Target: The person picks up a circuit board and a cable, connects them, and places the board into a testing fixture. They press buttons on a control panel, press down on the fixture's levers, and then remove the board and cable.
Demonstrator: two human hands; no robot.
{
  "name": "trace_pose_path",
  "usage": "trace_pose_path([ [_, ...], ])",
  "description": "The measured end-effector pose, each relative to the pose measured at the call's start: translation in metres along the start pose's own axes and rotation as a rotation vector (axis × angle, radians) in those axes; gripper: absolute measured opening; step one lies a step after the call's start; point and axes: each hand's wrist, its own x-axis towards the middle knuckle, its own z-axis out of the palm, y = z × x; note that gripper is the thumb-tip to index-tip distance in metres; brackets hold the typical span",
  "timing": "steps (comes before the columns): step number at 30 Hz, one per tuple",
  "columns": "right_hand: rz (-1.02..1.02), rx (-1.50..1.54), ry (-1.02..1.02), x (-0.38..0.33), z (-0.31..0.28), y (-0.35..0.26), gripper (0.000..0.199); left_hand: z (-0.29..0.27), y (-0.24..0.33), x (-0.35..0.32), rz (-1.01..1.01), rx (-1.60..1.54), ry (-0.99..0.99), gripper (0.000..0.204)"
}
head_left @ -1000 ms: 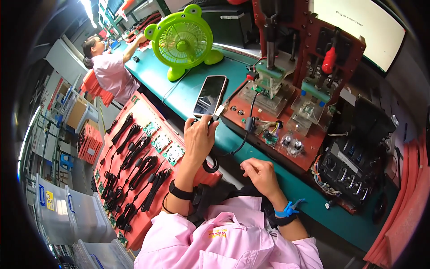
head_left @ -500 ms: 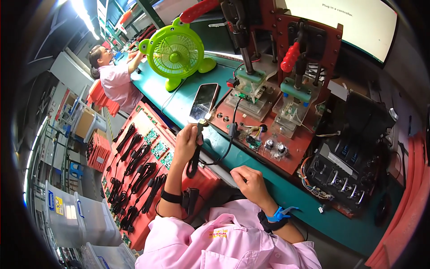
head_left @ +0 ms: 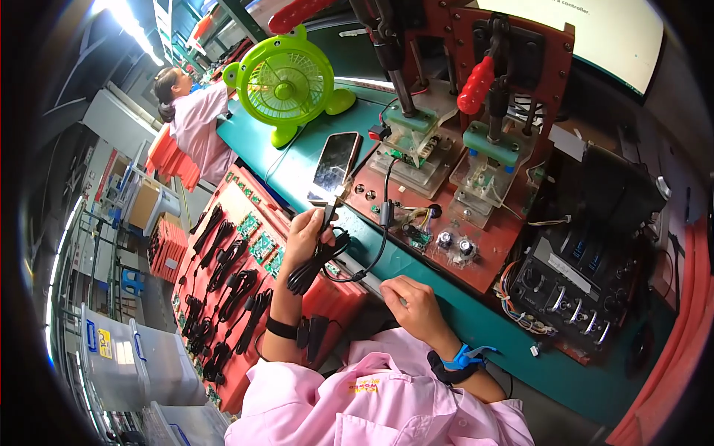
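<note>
Our left hand (head_left: 306, 236) grips a bundled black cable (head_left: 318, 262) just below the phone (head_left: 335, 166) on the green bench (head_left: 312, 152). Our right hand (head_left: 413, 303) rests loosely curled on the bench edge, holding nothing.

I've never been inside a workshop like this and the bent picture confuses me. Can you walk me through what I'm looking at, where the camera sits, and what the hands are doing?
The camera is worn on a person's head and looks down, so the pink sleeves at the bottom are their own arms. The wide lens bends straight edges.

The left hand holds up a bundled black cable, its end near a smartphone lying on the green bench. The right hand rests loosely closed at the bench edge, holding nothing I can see.

Ahead is a red test fixture with red-handled levers and clear clamps. To the left, a red tray holds black cables and small green circuit boards. A green desk fan stands behind; another person in pink works further off.
</note>
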Motion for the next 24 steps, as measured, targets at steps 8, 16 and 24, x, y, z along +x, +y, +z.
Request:
trace_pose_path([
  [8,-0.010,0.004,-0.006,-0.001,0.001,0.002,0.010,-0.002,-0.004,0.004,-0.013,0.029,0.010,0.033],
  [16,0.000,-0.016,-0.022,-0.001,0.000,0.000,0.010,0.004,0.005,0.002,0.012,0.228,0.049,0.031],
  [24,-0.039,-0.035,-0.026,0.000,0.001,0.002,0.009,0.000,0.031,0.022,-0.013,0.573,-0.008,0.028],
])
